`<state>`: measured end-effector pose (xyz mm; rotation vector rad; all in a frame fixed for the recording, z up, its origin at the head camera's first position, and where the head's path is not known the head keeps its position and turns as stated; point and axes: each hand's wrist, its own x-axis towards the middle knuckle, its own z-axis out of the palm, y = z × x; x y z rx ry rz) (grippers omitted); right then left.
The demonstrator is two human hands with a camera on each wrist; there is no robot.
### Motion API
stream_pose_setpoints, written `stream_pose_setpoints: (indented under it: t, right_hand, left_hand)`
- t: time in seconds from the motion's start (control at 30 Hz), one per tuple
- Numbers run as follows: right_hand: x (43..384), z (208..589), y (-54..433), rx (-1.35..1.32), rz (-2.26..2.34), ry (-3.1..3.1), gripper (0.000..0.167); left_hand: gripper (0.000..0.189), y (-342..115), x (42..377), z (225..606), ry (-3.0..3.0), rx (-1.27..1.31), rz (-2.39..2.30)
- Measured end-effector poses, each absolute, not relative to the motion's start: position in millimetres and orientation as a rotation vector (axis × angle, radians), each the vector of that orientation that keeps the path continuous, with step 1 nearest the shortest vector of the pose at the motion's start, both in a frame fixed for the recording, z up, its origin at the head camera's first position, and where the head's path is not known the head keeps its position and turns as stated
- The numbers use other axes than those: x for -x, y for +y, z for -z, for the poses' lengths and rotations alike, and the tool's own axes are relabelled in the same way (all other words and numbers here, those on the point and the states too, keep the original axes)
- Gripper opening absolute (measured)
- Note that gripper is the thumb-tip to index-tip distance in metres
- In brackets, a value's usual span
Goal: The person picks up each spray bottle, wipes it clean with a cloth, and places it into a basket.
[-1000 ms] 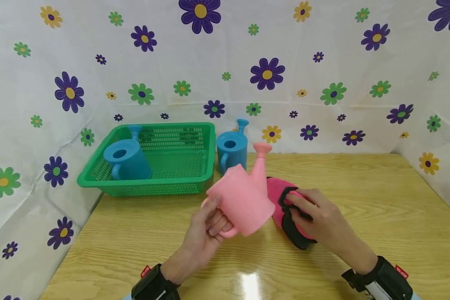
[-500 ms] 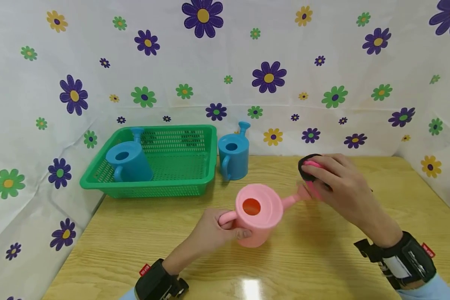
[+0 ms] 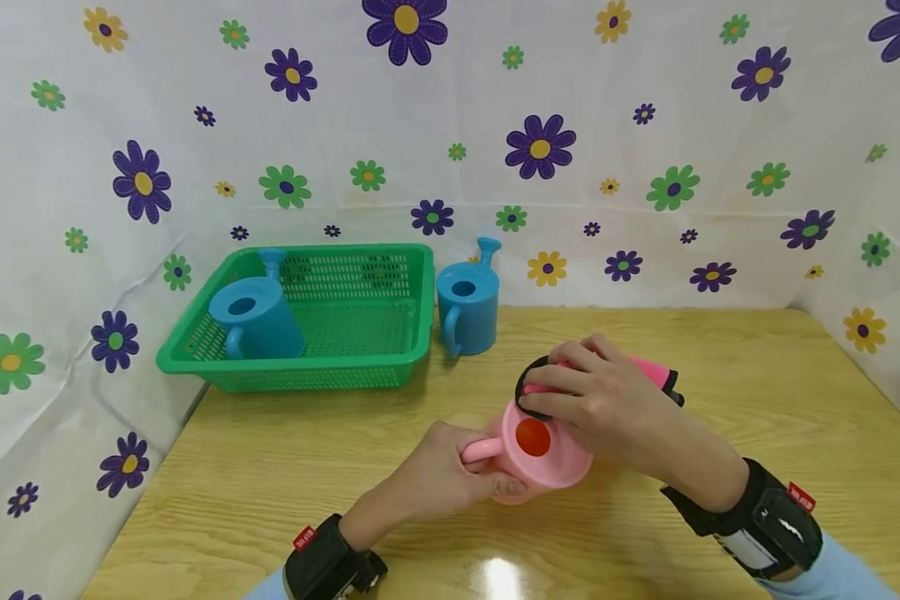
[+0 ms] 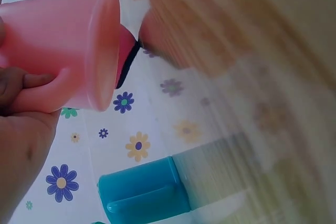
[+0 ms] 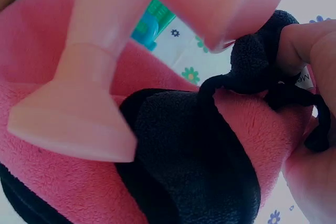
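Note:
My left hand (image 3: 438,471) grips the handle side of a pink watering can (image 3: 566,468), its thumb against the wall. The can's round opening, orange-red inside, faces up toward the head view. A pink plush cloth with black trim (image 3: 654,372) is bunched in my right hand (image 3: 615,417), whose fingers press its black edge onto the can's top rim. In the right wrist view the can's pink spout (image 5: 79,114) crosses in front of the cloth; in the head view my right hand hides that spout. The left wrist view shows the can's base side-on.
A green basket (image 3: 292,372) at the back left holds a blue watering can (image 3: 262,321) lying tilted. Another blue watering can (image 3: 476,321) stands upright just right of the basket. Behind the wooden table (image 3: 757,417) hangs a white flower-print sheet (image 3: 450,92).
The pink can was turned from tilted to opening-up and shifted right. My right hand lifted the cloth from the table, passed by the spout's tip, then came left onto the can's rim.

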<state>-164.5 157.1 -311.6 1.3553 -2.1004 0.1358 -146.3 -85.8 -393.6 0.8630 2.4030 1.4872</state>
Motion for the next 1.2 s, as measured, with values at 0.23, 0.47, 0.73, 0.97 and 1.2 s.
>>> stream_pose_setpoints:
  t: [0.23, 0.47, 0.73, 0.97, 1.2]
  right_hand:
    - [155.2, 315.1, 151.2, -1.372, -0.155, -2.125, 0.039]
    - [139.0, 317.1, 141.9, -1.459, -0.165, -2.032, 0.043]
    - [127.6, 313.3, 145.3, -1.530, -0.208, -2.033, 0.036]
    - [121.5, 313.5, 151.8, -1.550, -0.256, -2.079, 0.033]
    - [120.0, 312.9, 153.8, -1.513, -0.219, -2.086, 0.032]
  left_hand:
    - [0.029, -85.6, 143.7, 396.4, 2.414, -0.911, -1.456]
    - [0.019, -89.9, 143.4, 398.9, 2.413, -0.939, -1.491]
    - [0.027, -97.8, 146.4, 394.3, 2.368, -0.848, -1.516]
    - [0.035, -96.8, 146.8, 392.0, 2.346, -0.828, -1.537]
    - [0.034, -95.8, 146.3, 390.3, 2.347, -0.823, -1.546]
